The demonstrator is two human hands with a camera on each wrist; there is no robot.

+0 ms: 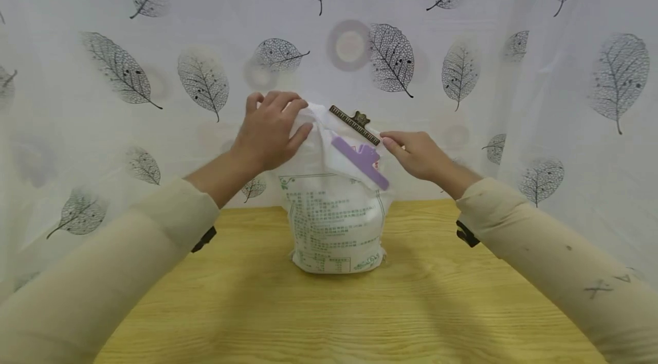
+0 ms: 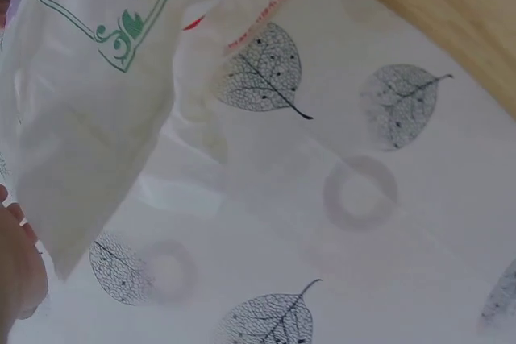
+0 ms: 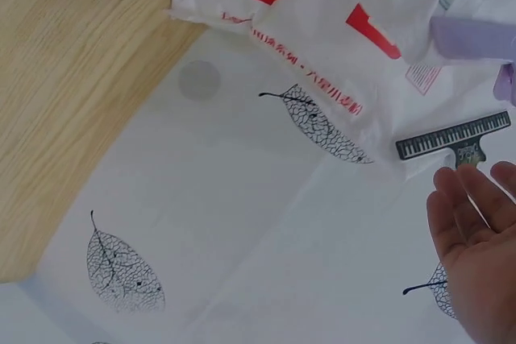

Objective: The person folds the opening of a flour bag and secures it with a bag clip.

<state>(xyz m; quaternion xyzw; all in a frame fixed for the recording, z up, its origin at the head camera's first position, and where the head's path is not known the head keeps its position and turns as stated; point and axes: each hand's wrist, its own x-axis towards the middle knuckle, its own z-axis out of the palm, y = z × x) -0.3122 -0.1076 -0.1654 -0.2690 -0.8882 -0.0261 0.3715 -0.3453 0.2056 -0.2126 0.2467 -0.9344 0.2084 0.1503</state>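
Note:
A white flour bag with green print stands upright on the table, its top folded over. A purple clip lies slantwise across the fold. Higher up, a dark clip with a piano-key pattern sits along the top edge. My left hand rests at the bag's upper left corner, fingers bent over it and thumb apart. At the other side, my right hand has its fingertips right by the lower end of the piano-key clip. In the right wrist view its fingers are extended near that clip's handle.
The wooden table spreads out below and around the bag. A pale curtain with dark leaf prints hangs close behind it.

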